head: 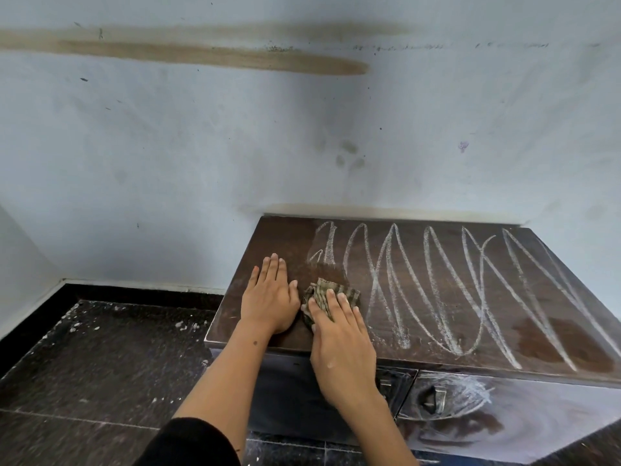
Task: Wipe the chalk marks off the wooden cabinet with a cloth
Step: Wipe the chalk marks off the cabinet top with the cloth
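Observation:
A dark wooden cabinet stands against the wall. White chalk marks loop in zigzags across most of its top, and more chalk smears show on its front door. A crumpled striped cloth lies on the top near the left end. My right hand presses down on the cloth with straight fingers. My left hand rests flat on the bare wood just left of the cloth. The strip of top under and left of my hands shows hardly any chalk.
A pale stained wall rises directly behind the cabinet. Dark speckled floor tiles with white flecks lie to the left. A metal handle sticks out of the cabinet's front.

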A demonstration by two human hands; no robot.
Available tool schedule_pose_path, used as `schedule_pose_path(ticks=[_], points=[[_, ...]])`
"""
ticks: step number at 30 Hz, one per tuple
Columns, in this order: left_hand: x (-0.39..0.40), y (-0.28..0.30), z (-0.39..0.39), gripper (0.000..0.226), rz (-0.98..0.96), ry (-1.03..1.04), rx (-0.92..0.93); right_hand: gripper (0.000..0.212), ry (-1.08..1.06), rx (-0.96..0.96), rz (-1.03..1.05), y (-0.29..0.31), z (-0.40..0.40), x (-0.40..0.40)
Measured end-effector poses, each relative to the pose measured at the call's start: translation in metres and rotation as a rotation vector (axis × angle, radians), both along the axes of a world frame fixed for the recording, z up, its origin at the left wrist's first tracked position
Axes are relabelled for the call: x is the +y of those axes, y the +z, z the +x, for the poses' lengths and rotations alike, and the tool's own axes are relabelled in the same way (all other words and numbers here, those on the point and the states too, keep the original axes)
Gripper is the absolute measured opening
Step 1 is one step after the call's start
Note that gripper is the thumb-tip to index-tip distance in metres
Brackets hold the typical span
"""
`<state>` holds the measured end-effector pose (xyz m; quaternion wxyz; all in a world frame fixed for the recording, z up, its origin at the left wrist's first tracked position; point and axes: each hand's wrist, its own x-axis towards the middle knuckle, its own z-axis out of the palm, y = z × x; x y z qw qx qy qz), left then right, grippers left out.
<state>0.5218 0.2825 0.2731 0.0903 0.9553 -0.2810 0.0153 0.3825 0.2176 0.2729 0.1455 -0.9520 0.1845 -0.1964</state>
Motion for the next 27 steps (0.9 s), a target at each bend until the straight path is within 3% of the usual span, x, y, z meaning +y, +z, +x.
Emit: schedule_pose_path(ticks=[6,13,16,22,27], points=[[0.002,0.002,-0.001,0.056,-0.002,0.001,0.007,0.046,0.104,0.132,0.078,0.013,0.057,-0.029],[0.001,0.0,0.002,0.057,-0.024,0.001,0.007,0.041,-0.014,-0.001,0.009,-0.005,0.012,-0.001],[0.001,0.0,0.001,0.057,-0.02,0.006,0.015,0.049,0.021,0.063,0.026,0.002,0.018,-0.009],[0.002,0.003,0.0,0.057,-0.015,0.003,0.032,0.046,0.092,0.162,0.053,0.013,0.055,-0.035],[0.002,0.001,0.001,0.057,-0.02,0.007,0.035,0.044,-0.038,0.023,-0.022,-0.006,0.007,-0.003]])
